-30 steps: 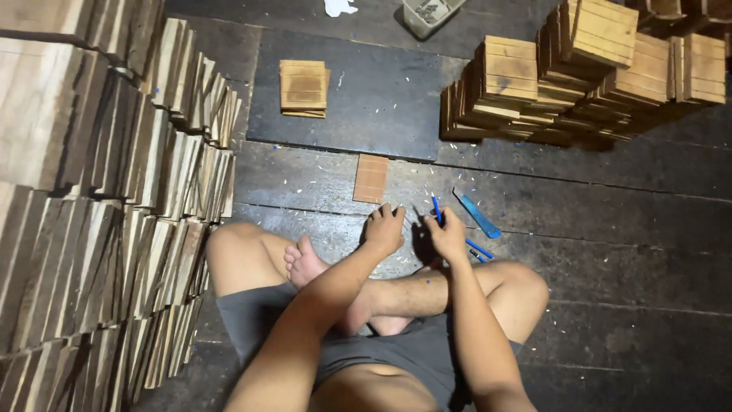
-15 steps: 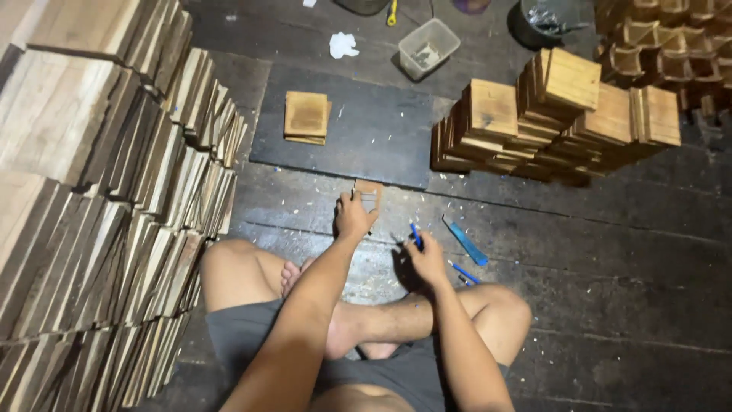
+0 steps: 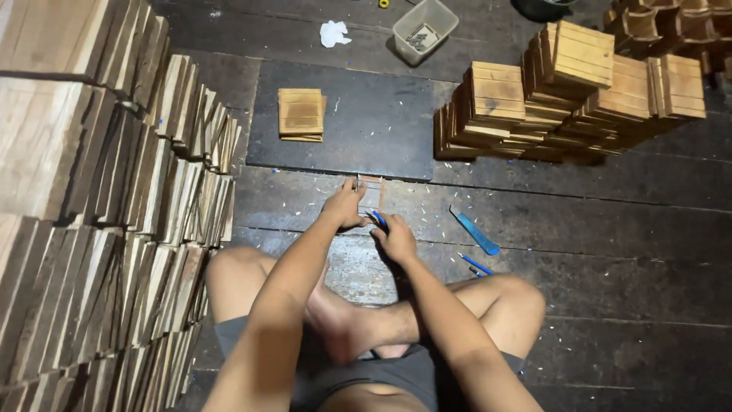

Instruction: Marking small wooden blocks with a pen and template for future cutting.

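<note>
Marking step: small wooden piece pinned on the floor.
Left hand presses it flat; right hand, at 4 o'clock, grips blue pen; steadiness needed.

left hand covers most of the small wood piece, and the right hand hides all but the tips of some blue thing, can't tell what. plank stacks run off the left edge

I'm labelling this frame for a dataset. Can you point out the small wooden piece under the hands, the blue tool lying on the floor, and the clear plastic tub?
small wooden piece point(image 3: 372, 191): head view, its upper face.
blue tool point(image 3: 476, 231): head view, mid-blade.
clear plastic tub point(image 3: 441, 18): head view, right rim.
</note>
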